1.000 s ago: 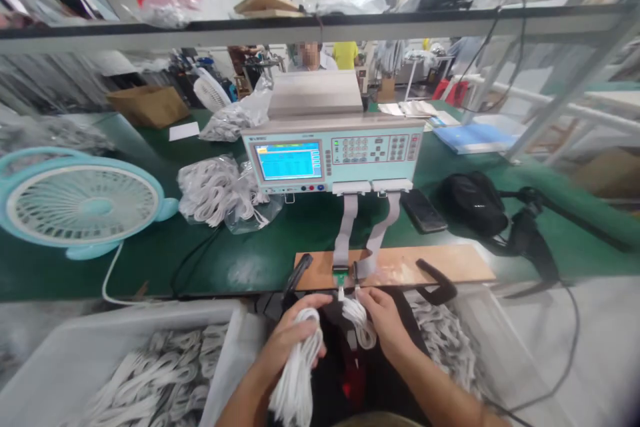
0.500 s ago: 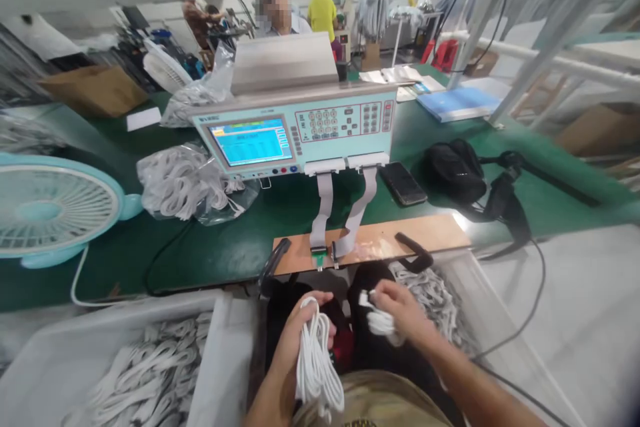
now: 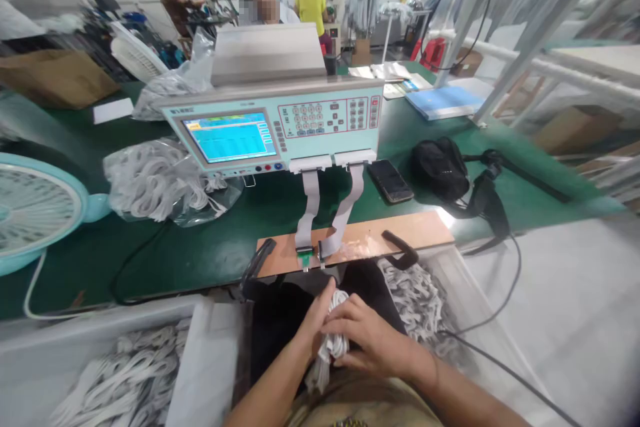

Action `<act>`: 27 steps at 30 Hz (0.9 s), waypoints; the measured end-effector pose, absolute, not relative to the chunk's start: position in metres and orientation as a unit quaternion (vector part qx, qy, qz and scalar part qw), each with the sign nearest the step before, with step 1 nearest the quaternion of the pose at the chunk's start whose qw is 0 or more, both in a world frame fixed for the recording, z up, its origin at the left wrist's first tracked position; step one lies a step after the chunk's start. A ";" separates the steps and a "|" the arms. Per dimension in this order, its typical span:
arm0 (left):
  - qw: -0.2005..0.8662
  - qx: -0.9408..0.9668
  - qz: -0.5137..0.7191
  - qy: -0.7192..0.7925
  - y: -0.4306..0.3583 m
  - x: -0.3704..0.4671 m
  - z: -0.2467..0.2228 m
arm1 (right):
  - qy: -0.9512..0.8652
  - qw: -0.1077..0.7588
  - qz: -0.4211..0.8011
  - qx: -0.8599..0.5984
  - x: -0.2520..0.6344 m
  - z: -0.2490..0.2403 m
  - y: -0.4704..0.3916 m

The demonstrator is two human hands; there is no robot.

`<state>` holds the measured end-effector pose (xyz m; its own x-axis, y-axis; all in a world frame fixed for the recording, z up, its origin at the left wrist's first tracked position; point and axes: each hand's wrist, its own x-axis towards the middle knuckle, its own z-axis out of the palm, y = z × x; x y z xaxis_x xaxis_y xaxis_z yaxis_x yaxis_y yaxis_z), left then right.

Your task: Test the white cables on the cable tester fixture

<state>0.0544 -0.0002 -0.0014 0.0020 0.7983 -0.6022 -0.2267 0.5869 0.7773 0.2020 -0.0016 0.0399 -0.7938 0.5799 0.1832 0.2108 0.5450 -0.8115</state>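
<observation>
A bundle of white cables (image 3: 334, 345) is between my two hands, low in front of my body. My left hand (image 3: 316, 320) is wrapped round it from the left, thumb pointing up. Over its right side lies my right hand (image 3: 363, 333), fingers closed across the coils. Where one coil ends and another begins is hidden by the fingers. Just beyond the hands, a small green connector board (image 3: 305, 259) and a second plug (image 3: 321, 255) sit at the edge of a wooden board (image 3: 370, 240). Grey ribbon cables (image 3: 311, 203) join them to a test instrument (image 3: 280, 120) with a lit screen.
White bins of cables stand at left (image 3: 200, 327) and right (image 3: 475, 287). Black clamps (image 3: 403, 251) hold the wooden board. A fan (image 3: 40, 207), a bagged cable heap (image 3: 155, 177), a phone (image 3: 391, 181) and a black pouch (image 3: 440, 168) are on the green table. People are behind.
My right hand has moved left with its small white cable and now meets my left hand at the bundle. The view has shifted slightly to the right.
</observation>
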 end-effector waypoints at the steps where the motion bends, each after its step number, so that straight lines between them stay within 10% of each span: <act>1: 0.640 0.301 0.377 0.598 -0.003 0.048 -0.002 | -0.823 0.248 0.454 -0.236 0.205 0.038 0.001; 10: 0.499 0.539 0.407 0.543 -0.047 0.016 0.015 | -0.692 0.334 0.560 -0.311 0.205 0.016 0.002; 16: 0.460 0.351 0.472 0.665 -0.042 0.027 0.007 | -0.663 0.295 0.618 -0.302 0.196 0.027 -0.003; 27: 0.467 0.359 0.488 0.644 -0.035 0.035 0.006 | -0.793 0.303 0.422 -0.318 0.176 0.022 0.013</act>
